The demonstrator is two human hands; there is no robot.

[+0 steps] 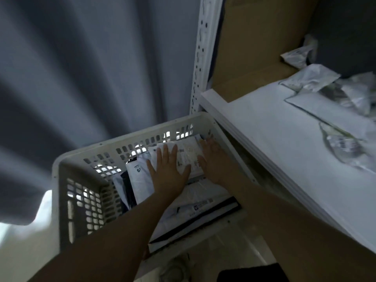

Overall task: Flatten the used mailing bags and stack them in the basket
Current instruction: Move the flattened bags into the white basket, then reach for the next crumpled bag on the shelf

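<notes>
The left grip [168,169] and right grip [213,159], fingers spread flat, press the top mailing bag [188,153] onto the stack in the basket [130,137] mid-frame; crumpled bags [335,143] lie on the shelf [264,129] at right.

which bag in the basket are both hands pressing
The topmost labelled bag at the basket's far end, under the left hand and right hand; others lie beneath.

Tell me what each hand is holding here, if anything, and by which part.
Nothing is in a grip: the left hand and right hand lie flat, fingers straight, pressing the top mailing bag in the basket.
</notes>
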